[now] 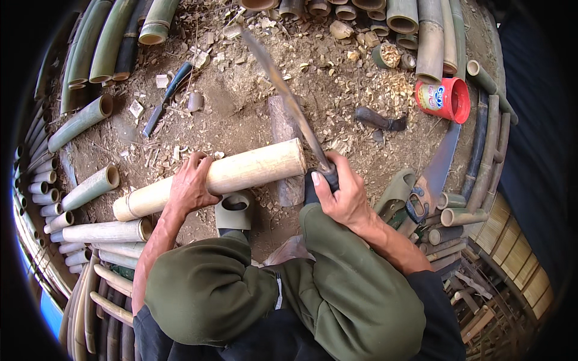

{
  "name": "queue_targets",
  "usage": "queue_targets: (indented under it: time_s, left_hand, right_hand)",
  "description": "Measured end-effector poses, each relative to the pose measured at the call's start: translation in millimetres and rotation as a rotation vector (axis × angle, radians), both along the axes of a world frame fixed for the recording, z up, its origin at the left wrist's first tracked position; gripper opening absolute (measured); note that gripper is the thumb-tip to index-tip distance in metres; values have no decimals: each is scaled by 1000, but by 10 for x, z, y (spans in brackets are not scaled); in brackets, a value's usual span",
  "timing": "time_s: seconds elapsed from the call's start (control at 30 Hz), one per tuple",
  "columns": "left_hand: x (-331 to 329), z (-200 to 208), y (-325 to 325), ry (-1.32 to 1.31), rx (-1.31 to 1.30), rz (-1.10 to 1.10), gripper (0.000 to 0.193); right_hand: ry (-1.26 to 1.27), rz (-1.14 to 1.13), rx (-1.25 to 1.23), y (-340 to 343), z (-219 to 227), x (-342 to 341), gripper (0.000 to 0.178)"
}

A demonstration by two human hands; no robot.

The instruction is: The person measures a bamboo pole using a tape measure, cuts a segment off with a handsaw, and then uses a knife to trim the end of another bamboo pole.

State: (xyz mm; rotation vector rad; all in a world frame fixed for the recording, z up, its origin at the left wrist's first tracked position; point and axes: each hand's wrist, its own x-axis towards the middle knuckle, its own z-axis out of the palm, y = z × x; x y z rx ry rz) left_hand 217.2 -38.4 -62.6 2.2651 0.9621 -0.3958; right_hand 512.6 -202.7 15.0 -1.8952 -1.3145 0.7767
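Observation:
My left hand (pixel 191 182) is wrapped over a pale, peeled bamboo tube (pixel 253 167) that lies slanted in front of my knees. The tube's right end rests across a short wooden block (pixel 283 123) on the ground. In my right hand (pixel 344 195) is the dark handle of a machete (pixel 289 99). Its long blade points up and away to the left, slightly blurred, just beyond the tube's right end. The blade seems apart from the tube, though at the end face I cannot tell for certain.
Wood chips cover the dirt ground. A chisel-like tool (pixel 167 99) lies far left, a dark-handled tool (pixel 380 119) at right. A red tin (pixel 444 101) and a handsaw (pixel 433 174) are farther right. Green bamboo tubes (pixel 90 123) line the left; more bamboo (pixel 430 42) lies at the back.

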Motion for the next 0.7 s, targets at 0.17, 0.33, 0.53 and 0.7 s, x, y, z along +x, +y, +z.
queue_targets:
  time_s: [0.17,0.33,0.53,0.7]
  left_hand:
    - [26,-9,20,61,-46,12,86]
    - [-60,-75,-17,-18,-2,-2,79]
    - [-20,-105,-291,-23,302,0,79]
    - [-67,-173,-338,-66,349,34,77]
  right_hand:
    - [-264,106,-123,-250,-549,85,32]
    - [7,32,-233,-139,-262,54,34]
    - [-145,42,75,-171,-350,118,32]
    - [42,66,-384,-200,-405,201,32]
